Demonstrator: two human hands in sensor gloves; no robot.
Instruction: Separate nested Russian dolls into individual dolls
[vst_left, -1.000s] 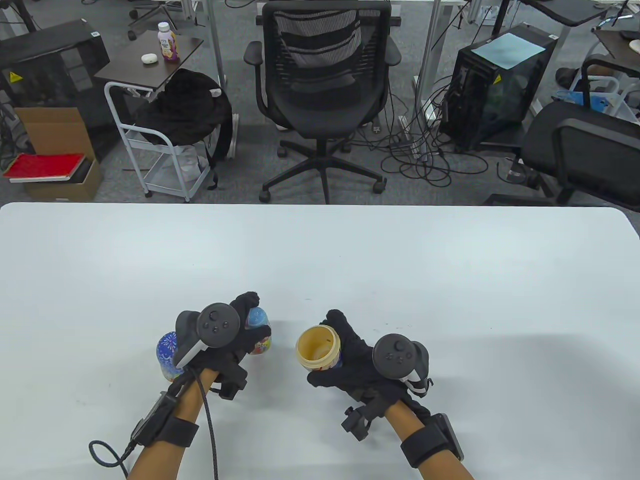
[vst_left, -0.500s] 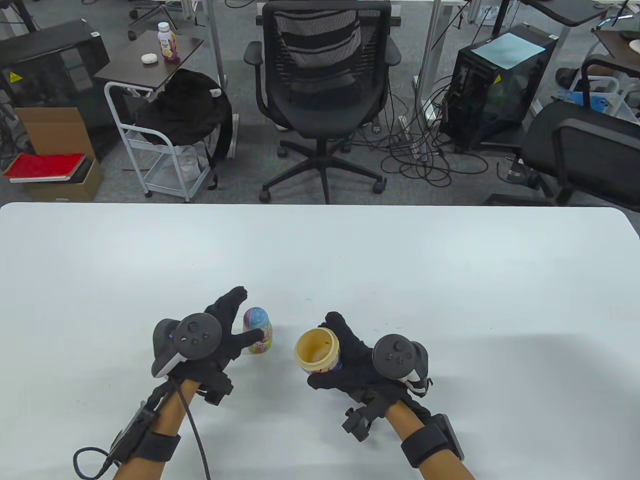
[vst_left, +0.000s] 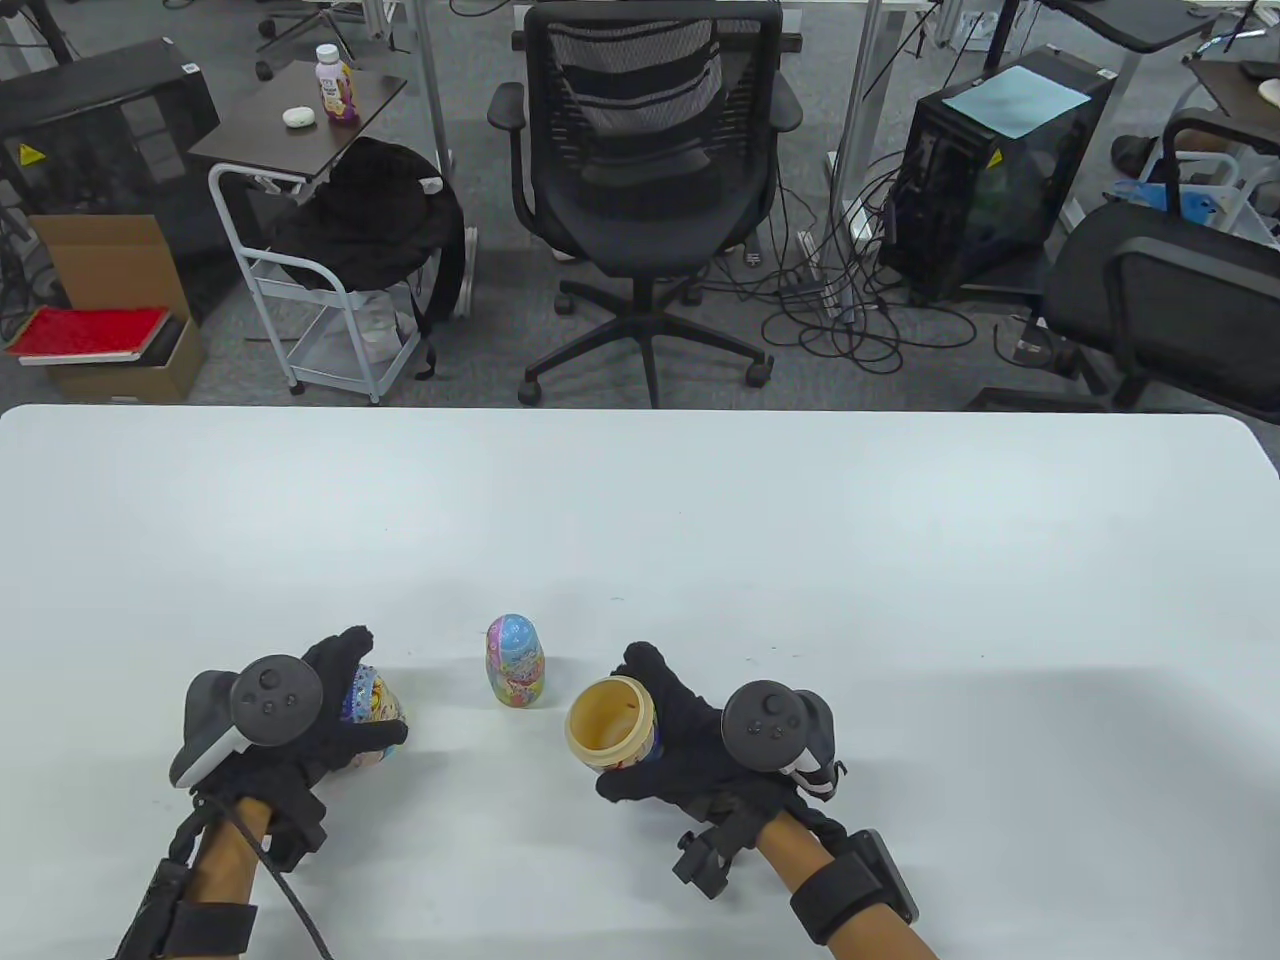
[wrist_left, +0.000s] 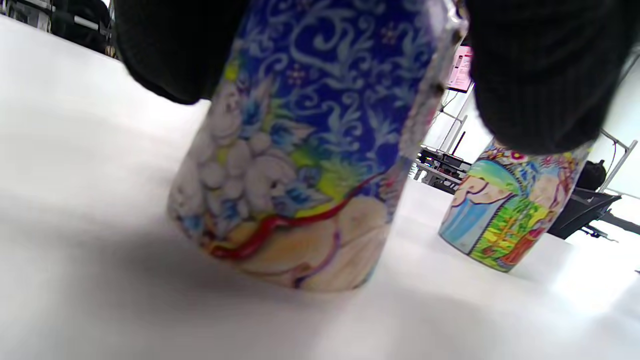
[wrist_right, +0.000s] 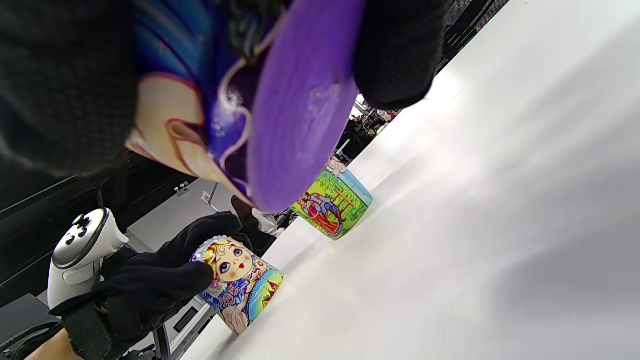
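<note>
My left hand (vst_left: 377, 688) grips the outer doll's top half (vst_left: 370, 712), blue with a painted face, which rests on the white table (vst_left: 800, 560) at the near left. In the left wrist view this half (wrist_left: 310, 165) stands on the table between my fingers (wrist_left: 540, 75). The smaller whole doll (vst_left: 515, 662) stands free and upright between my hands. My right hand (vst_left: 628, 722) holds the outer doll's bottom half (vst_left: 605, 715) above the table, with its open mouth tilted toward the camera. The right wrist view shows its purple base (wrist_right: 300, 100), the small doll (wrist_right: 332, 202) and the top half (wrist_right: 235, 280).
The table's far edge (vst_left: 640, 410) borders an office floor with a black chair (vst_left: 650, 190), a side cart (vst_left: 330, 300) and computer towers (vst_left: 1000, 170). All doll parts stand near the table's front edge.
My left hand has let go of the small doll, which now stands alone, and has moved left and nearer with the blue top half. My right hand has shifted slightly left with the bottom half.
</note>
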